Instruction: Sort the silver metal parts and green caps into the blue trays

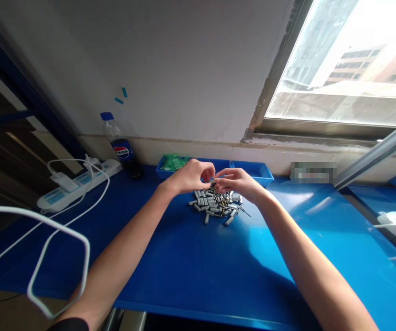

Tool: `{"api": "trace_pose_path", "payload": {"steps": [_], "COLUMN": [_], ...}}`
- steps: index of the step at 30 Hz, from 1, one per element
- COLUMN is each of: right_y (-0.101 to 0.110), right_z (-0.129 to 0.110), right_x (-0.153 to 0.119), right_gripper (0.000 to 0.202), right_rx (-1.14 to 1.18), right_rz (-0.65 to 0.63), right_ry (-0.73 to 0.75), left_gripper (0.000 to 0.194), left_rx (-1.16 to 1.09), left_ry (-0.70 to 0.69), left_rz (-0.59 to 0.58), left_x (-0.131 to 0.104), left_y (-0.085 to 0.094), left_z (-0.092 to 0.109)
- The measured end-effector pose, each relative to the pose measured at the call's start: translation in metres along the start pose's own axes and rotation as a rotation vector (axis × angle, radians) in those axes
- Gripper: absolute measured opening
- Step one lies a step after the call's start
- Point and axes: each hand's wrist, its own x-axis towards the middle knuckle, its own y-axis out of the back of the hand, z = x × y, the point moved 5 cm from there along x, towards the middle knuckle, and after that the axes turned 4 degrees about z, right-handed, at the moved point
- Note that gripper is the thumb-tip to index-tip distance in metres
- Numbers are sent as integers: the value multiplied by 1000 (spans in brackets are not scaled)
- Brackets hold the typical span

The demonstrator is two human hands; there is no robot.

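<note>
Head view: Left hand (195, 176) and right hand (239, 183) meet fingertip to fingertip, both pinched on one small part (214, 181), held above the far side of the blue worktop (184, 266), about midway between its left and right edges. Its long axis cannot be told; fingers cover it.

Below lies one heap of grey cylinders (215, 202), axes mixed, too crowded to count. One thin pin (246, 212) points out toward the near right corner. Along the far edge: one blue tray (269, 176), one green bag (173, 162) in its left end, one bottle (121, 149), upright, left of the tray.
</note>
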Motion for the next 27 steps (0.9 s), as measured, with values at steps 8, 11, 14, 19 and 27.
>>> {"api": "trace_pose_path", "payload": {"steps": [8, 11, 14, 19, 27], "right_y": [21, 28, 28, 22, 16], "right_z": [8, 11, 11, 6, 3], "right_x": [9, 9, 8, 6, 5], "right_gripper": [30, 30, 27, 22, 17], "right_rx": [-34, -27, -57, -152, -192], "right_rz": [356, 428, 417, 390, 327], "right_ry": [53, 55, 36, 61, 60], "left_gripper": [9, 15, 20, 17, 30], "left_rx": [248, 319, 333, 311, 369], "left_ry": [196, 251, 284, 288, 318], "left_rz": [-243, -344, -389, -375, -319], "left_x": [-6, -11, -13, -13, -13], "left_y": [-10, -17, -22, -24, -23], "left_z": [-31, -43, -50, -51, -55]}}
